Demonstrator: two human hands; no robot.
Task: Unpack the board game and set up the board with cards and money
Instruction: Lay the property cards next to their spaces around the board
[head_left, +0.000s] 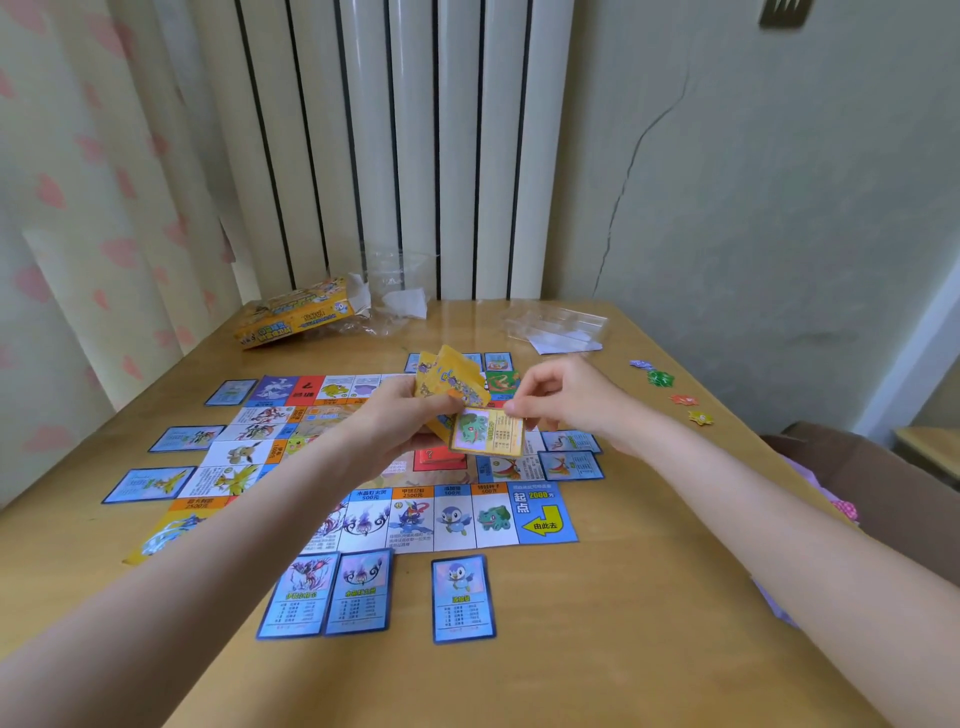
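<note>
Property cards are being dealt out beside their matching squares on the game board (457, 519).

A fanned stack of yellow cards (449, 382) is gripped in the left hand (400, 415), while a single yellow card with a green creature (488, 432) is pinched by the right hand (558, 397) at its upper edge, above the middle of the board. Blue cards already lie around the board's edges; one with a penguin-like figure (462, 597) sits just below its square. The square beside it, showing the same green creature (493, 517), has no card under it, so the held card would probably be laid there next, face up and squared to the edge. Legible on the board are "2000", "500", "2500" and the corner characters "起点" and "由此去". The opened yellow box (291, 317) lies at the table's far end, its lettering too small to read.
</note>
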